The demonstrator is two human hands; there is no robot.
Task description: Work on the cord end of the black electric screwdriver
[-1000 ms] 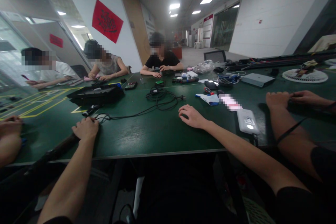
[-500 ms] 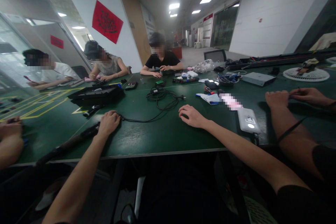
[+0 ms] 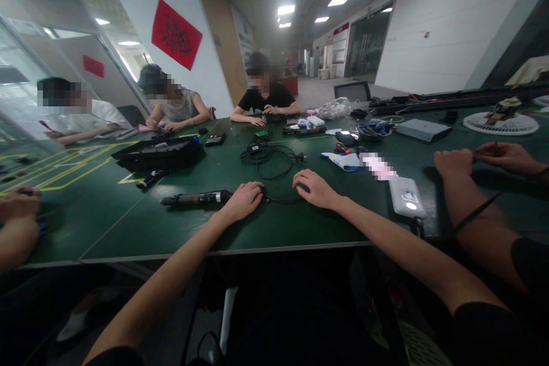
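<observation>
My left hand [image 3: 245, 201] is closed around the cord end of a long black rod-shaped corded tool [image 3: 195, 198]. The tool lies crosswise on the green table, its brownish barrel pointing left. From the held end a thin black cord [image 3: 283, 201] runs right, passing close to my right hand [image 3: 315, 189]. That hand rests on the tabletop, fingers loosely bent with a gap at the thumb, and holds nothing. Beyond both hands lies the coiled part of the cord [image 3: 272, 163], with its plug [image 3: 301, 157] at the right. My left palm hides part of the tool.
A black tray [image 3: 158, 153] and a small black device [image 3: 151, 179] are at left. A blue-white packet [image 3: 343, 161] and white power bank [image 3: 405, 197] lie at right. Other people's hands [image 3: 454, 163] are at both sides, and several people sit across the table [image 3: 128, 223].
My left hand has moved right, bringing the tool from slanting over the table's front edge to lying crosswise on the tabletop. My right hand stays almost where it was.
</observation>
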